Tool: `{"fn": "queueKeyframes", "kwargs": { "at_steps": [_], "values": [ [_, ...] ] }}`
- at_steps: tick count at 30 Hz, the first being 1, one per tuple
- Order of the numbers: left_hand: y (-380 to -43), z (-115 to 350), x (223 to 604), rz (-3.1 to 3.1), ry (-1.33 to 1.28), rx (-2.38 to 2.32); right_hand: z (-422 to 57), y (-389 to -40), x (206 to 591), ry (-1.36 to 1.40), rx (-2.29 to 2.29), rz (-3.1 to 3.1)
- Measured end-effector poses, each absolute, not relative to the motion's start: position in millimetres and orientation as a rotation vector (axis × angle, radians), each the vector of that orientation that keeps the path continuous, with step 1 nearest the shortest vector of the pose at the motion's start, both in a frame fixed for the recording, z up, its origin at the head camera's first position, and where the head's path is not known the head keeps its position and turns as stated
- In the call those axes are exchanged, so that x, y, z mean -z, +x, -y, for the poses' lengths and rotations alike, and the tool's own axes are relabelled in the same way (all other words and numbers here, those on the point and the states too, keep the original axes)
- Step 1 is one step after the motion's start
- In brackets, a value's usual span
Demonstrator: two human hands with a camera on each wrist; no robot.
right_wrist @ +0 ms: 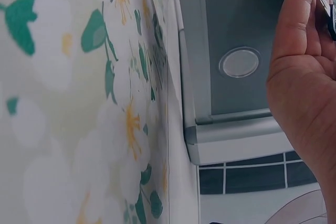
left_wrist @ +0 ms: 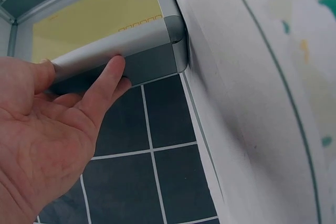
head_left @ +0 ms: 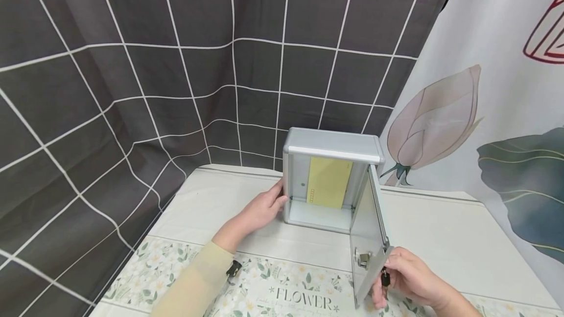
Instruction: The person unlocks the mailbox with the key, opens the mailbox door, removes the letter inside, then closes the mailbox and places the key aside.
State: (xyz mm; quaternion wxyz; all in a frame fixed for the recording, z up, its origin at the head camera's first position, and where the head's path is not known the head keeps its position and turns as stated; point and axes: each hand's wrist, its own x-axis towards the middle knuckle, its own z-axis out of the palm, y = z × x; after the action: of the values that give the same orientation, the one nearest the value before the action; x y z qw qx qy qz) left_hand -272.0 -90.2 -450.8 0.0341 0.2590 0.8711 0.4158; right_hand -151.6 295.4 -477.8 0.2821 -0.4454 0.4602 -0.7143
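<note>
Box (head_left: 335, 142) on tabletop (head_left: 211, 185), before curtain (head_left: 255, 67); envelope (head_left: 329, 182) inside, at back. Door (head_left: 368, 229) near right. Left grip (head_left: 262, 208) at box's left; right grip (head_left: 411, 274) at door.

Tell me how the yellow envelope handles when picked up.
The yellow envelope will likely be light and floppy, since it looks like thin, flat paper. It may slump forward if nudged, as it stands against the back of the box with nothing visible clamping it.
</note>
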Motion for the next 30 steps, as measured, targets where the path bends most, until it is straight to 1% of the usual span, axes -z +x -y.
{"fn": "queueKeyframes", "kwargs": {
  "at_steps": [8, 16, 22, 30],
  "values": [
    [-270.4, 91.3, 448.6, -2.706, 0.788, -1.234, -296.7, -149.7, 478.8, -1.207, 1.925, -1.224],
    [-270.0, 100.9, 433.3, -2.737, 0.819, -1.256, -297.2, -149.9, 477.3, -1.215, 1.925, -1.237],
    [-266.0, 108.4, 417.1, -2.815, 0.904, -1.388, -298.2, -150.1, 478.1, -1.215, 1.928, -1.233],
    [-257.5, 110.6, 403.6, -2.853, 0.994, -1.689, -299.4, -151.3, 478.8, -1.207, 1.925, -1.23]
  ]
}}
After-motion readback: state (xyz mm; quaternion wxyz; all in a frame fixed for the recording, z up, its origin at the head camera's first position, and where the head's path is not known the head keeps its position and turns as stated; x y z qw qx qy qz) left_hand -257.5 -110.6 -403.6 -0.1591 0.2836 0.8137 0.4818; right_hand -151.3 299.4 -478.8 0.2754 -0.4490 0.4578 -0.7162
